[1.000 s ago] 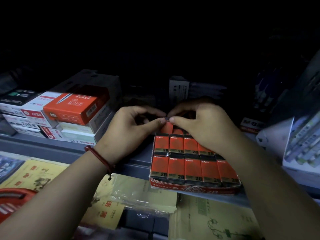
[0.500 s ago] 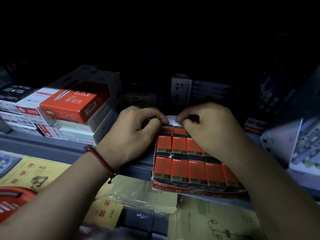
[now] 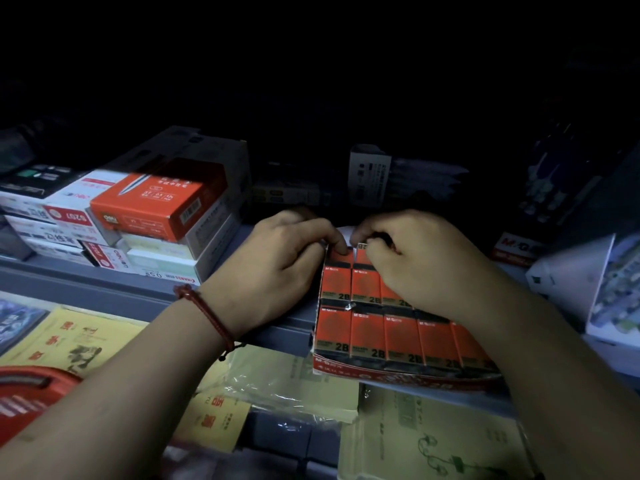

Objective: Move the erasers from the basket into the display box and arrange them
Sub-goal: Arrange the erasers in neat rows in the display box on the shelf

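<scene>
From my remote seat the job looks close to finished. The display box [image 3: 398, 375] sits on the shelf [image 3: 104, 282], its front edge hanging over the lip, and the erasers [image 3: 367, 336] in it lie flat in tidy rows, orange faces up with the 2B marks toward me. The front row holds five side by side. The row behind it looks full as far as I can see, though its right part is hidden under my right hand [image 3: 426, 261]. Both hands are at the back row. The right hand has its fingers curled and pinches a back-row eraser [image 3: 362, 247] by its top end. The left hand [image 3: 287, 251] is also curled, thumb and forefinger nipped on the corner eraser [image 3: 337, 259] just beside it. Something pale shows between the two hands, but I cannot make out what it is. I judge this to be the seating and squaring of the last row. The basket [image 3: 31, 389] is at the lower left, well apart from the box, and only its red rim is in view. I cannot tell whether any erasers are left in it to bring over.
</scene>
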A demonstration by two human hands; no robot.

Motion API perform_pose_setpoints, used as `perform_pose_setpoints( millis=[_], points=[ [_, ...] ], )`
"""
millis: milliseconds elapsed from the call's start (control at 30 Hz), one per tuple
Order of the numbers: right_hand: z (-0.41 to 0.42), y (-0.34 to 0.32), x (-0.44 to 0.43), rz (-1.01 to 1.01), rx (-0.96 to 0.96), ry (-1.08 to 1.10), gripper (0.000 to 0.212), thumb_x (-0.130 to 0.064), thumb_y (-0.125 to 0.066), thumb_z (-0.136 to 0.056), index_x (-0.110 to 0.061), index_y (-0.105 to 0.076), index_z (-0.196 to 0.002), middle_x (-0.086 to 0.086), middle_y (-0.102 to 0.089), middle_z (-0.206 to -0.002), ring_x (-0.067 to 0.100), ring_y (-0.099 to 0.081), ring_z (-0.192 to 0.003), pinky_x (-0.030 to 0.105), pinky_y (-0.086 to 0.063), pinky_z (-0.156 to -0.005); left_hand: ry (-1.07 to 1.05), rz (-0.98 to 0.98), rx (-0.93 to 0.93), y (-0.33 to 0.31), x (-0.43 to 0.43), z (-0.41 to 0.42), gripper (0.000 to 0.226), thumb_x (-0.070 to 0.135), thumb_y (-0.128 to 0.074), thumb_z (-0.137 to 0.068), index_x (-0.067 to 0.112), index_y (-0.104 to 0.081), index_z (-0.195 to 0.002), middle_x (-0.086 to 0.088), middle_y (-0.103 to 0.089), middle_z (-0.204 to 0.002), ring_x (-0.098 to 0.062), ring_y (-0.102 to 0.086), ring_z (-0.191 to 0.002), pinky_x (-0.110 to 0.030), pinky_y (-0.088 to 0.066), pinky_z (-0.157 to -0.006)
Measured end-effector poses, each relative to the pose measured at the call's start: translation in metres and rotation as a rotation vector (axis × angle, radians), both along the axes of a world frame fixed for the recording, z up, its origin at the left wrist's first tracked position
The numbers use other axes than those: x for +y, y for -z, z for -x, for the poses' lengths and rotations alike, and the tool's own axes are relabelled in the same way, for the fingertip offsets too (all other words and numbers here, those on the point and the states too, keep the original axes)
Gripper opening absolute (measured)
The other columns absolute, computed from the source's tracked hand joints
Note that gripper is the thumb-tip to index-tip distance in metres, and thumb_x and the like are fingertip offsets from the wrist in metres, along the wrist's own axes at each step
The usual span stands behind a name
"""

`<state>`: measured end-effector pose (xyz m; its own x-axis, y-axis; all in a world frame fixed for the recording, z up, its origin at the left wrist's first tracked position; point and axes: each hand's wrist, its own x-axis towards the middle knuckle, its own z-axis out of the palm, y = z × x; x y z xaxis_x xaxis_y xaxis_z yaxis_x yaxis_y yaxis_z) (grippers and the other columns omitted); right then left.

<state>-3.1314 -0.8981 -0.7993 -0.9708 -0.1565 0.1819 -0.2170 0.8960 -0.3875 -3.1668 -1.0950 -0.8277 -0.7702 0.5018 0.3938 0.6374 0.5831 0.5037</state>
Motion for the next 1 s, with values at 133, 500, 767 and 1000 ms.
perform_pose_setpoints(
  millis=[133,500,767,1000],
  points=[
    [-0.001,-0.003,0.001,0.082,0.008,0.009,0.015,-0.028,-0.055,-0.088,-0.033,-0.067,-0.095,-0.016,-0.065,-0.089,0.002,-0.058,-0.086,0.027,-0.051,-0.077,-0.001,-0.001,-0.009,-0.001,0.000,0.000,0.040,0.027,-0.035,-0.091,0.028,-0.073,-0.102,0.010,-0.066,-0.090,-0.005,-0.056,-0.093,-0.010,-0.037,-0.083],
    [-0.004,-0.009,0.007,0.525,-0.003,0.133,0.021,-0.026,-0.054,-0.094,-0.035,-0.071,-0.102,-0.009,-0.071,-0.088,0.003,-0.061,-0.082,0.016,-0.045,-0.067,-0.082,-0.195,0.024,-0.001,-0.002,0.000,0.030,0.019,-0.051,-0.089,0.028,-0.077,-0.101,0.006,-0.075,-0.088,-0.012,-0.068,-0.092,-0.034,-0.053,-0.089],
    [-0.008,-0.008,0.004,0.569,0.076,0.228,0.017,-0.038,-0.076,-0.085,-0.025,-0.069,-0.078,-0.003,-0.065,-0.065,0.007,-0.060,-0.059,0.026,-0.046,-0.053,-0.075,-0.494,-0.186,-0.004,0.010,-0.006,0.013,0.018,-0.079,-0.087,0.024,-0.077,-0.098,0.004,-0.077,-0.083,-0.030,-0.069,-0.077,-0.044,-0.060,-0.076],
    [-0.009,-0.010,0.004,0.534,0.042,0.356,0.041,-0.044,-0.078,-0.082,-0.016,-0.059,-0.059,0.007,-0.053,-0.052,0.018,-0.050,-0.046,0.027,-0.038,-0.042,-0.184,-0.353,-0.051,-0.007,0.017,-0.008,0.009,0.023,-0.079,-0.087,0.026,-0.079,-0.095,0.012,-0.074,-0.080,-0.012,-0.070,-0.073,-0.022,-0.056,-0.069]
  ],
)
